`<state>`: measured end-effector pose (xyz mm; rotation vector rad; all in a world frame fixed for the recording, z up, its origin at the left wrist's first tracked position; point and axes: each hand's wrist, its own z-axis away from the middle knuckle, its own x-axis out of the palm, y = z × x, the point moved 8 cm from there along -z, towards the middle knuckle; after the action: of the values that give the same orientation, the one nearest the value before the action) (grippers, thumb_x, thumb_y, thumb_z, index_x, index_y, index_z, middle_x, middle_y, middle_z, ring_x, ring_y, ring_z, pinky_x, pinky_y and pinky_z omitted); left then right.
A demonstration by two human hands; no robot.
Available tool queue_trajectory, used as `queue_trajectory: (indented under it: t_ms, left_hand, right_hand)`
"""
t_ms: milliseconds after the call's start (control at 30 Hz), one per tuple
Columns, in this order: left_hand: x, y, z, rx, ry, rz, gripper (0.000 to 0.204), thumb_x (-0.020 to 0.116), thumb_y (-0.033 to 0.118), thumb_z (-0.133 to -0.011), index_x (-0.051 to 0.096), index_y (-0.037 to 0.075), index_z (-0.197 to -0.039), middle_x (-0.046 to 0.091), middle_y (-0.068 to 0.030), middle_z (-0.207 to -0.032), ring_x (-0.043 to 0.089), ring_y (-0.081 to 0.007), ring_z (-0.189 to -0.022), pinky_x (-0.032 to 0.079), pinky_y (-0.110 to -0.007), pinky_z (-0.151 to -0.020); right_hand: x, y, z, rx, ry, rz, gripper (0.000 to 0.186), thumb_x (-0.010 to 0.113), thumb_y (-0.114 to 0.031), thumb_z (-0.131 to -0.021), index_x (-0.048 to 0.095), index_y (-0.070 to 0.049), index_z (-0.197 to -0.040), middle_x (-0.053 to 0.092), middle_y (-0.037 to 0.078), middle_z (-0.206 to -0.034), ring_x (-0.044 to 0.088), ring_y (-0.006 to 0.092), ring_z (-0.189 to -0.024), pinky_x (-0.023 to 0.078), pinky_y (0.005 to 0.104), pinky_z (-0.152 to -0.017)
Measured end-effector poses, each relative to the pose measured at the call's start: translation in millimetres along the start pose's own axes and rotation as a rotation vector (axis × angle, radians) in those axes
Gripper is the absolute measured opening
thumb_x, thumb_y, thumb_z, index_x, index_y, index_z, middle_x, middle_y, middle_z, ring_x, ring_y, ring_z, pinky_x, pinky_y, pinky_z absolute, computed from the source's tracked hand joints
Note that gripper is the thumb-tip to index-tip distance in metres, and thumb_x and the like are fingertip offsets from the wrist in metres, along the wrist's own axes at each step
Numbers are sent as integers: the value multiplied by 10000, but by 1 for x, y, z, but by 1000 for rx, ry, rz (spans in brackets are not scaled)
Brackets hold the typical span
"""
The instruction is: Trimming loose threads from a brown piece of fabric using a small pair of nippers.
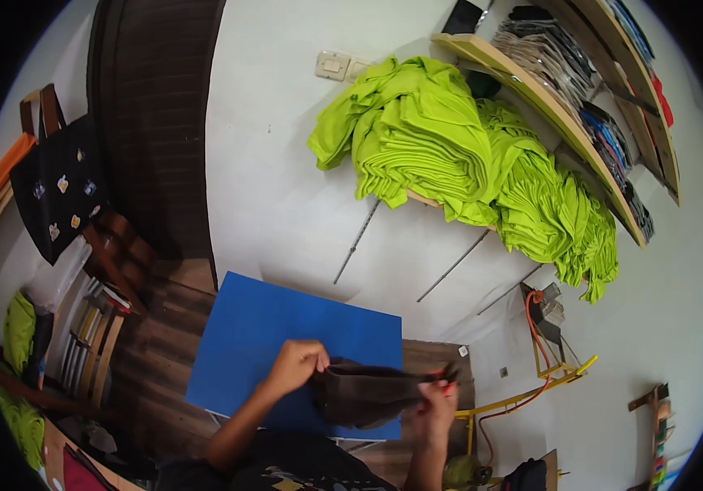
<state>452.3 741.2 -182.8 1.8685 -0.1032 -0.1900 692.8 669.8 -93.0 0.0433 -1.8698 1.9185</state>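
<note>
A dark brown piece of cloth [359, 397] is stretched between my hands, above a blue tabletop [286, 327]. My left hand [296, 366] pinches its left end, fingers closed. At the other end my right hand [435, 409] is closed by the cloth's edge. A small red and black tool [449, 383] sticks out of its fingers; blur hides what kind it is. The cloth sags in the middle, its lower part hanging toward my body.
Bright green folded garments [425, 139] are piled on a wall shelf ahead. Higher shelves [548, 90] hold more folded clothes. A yellow metal frame [523, 397] with an orange hose stands at right. On the left hangs a black tote bag [61, 188], near a dark door [155, 123].
</note>
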Motion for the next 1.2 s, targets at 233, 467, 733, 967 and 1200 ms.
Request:
queue_trajectory:
  t_ms: [233, 467, 733, 967, 1200]
  left_hand:
    - [-46, -27, -8, 148, -509, 38, 659, 701, 157, -796, 382, 18, -1355, 454, -183, -1319, 496, -263, -1165, 421, -371, -970]
    - [-9, -205, 27, -434, -515, 436, 741, 770, 288, -782, 381, 66, -1372, 540, -129, -1203, 598, -236, -915, 493, -438, -874]
    - [-73, -193, -9, -134, -382, 444, 365, 748, 98, -764, 486, 42, -1012, 567, -69, -1058, 529, -156, -1041, 418, -307, -921]
    - [-154, -59, -53, 103, -171, 232, 685, 852, 119, -654, 502, 59, -1239, 579, -39, -1063, 528, -133, -953, 413, -280, -874]
    - [-177, 30, -98, 500, 232, -446, 474, 818, 175, -706, 591, 58, -1105, 657, -133, -900, 639, -289, -772, 504, -333, -660]
  right_hand:
    - [78, 57, -34, -167, -55, -166, 106, 568, -152, -858, 548, -159, -963, 546, -25, -647, 438, 71, -422, 339, 199, -333]
    - [141, 149, -55, 18, -224, -338, 105, 521, -182, -900, 557, -85, -888, 525, 13, -622, 396, 77, -399, 311, 206, -323]
    - [185, 100, -44, 2, -609, -779, 238, 328, -295, -1011, 471, -105, -1003, 486, 7, -759, 369, 42, -446, 304, 198, -357]
    - [84, 34, -76, -318, -558, -783, 345, 353, -283, -1003, 578, -42, -1106, 491, -16, -600, 363, 44, -418, 314, 192, -357]
    - [81, 23, -86, -313, -343, -876, 323, 354, -252, -1017, 602, -55, -956, 365, -46, -496, 253, 49, -369, 259, 179, -330]
